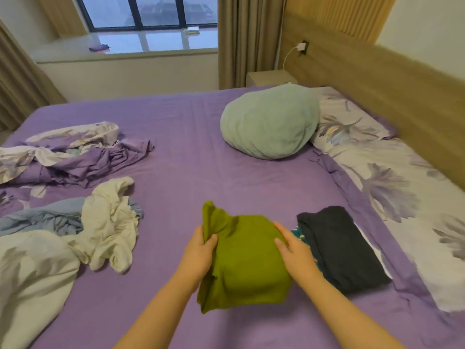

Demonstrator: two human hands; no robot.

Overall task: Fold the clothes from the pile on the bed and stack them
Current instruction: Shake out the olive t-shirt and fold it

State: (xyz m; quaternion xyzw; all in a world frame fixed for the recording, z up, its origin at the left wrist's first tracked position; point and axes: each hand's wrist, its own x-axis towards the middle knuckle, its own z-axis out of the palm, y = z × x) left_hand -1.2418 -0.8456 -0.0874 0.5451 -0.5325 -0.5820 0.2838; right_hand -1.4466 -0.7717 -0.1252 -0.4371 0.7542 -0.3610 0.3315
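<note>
An olive-green garment point(245, 260), partly folded, sits low in the middle of the purple bed point(191, 152). My left hand point(200, 253) grips its left edge, thumb over the cloth. Along its right edge lies my right hand point(293, 250) with the fingers straight. A folded dark navy garment point(339, 248) rests just to the right, with a bit of teal patterned cloth point(299, 235) showing beneath it. The unfolded pile is at the left: a cream garment point(110, 222), a light blue one point(47, 217) and a pale one point(27, 280).
A mint-green pillow point(269, 122) sits at the back right beside floral pillows point(352, 127). A crumpled purple and floral sheet point(68, 152) lies at the left. The wooden headboard point(402, 91) runs along the right, with a window and curtains behind the bed.
</note>
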